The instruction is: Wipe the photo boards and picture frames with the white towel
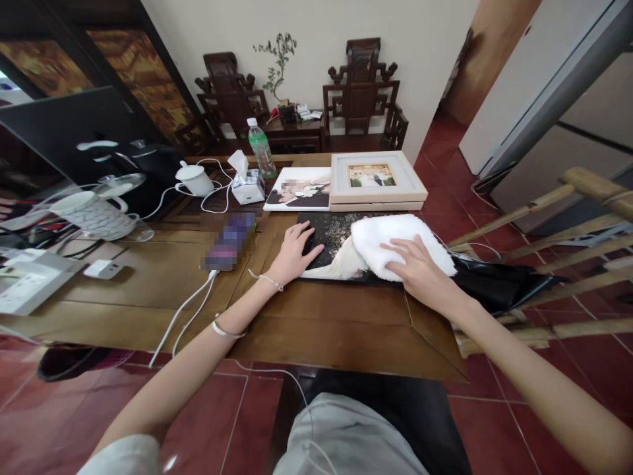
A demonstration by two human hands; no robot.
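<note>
A dark photo panel [330, 232] with a pale dress printed on it lies flat on the wooden table. My left hand [295, 254] rests on its left edge, fingers spread and thumb out over the picture. A fluffy white cloth [370, 239] covers the panel's right part, and my right hand [420, 267] presses down on it with bent fingers. How much of the cloth is gathered under the palm is hidden. Just behind the panel lie a white photo print [297, 178] and a pale framed photo [413, 175], which rests on another frame.
To the left are a phone [228, 244] with a cable, a tissue box [248, 188], a green-labelled bottle [261, 150], a lidded cup [194, 179], a marbled mug [96, 214] and a power strip [30, 280]. A bamboo rack [539, 264] stands beyond the table's right edge.
</note>
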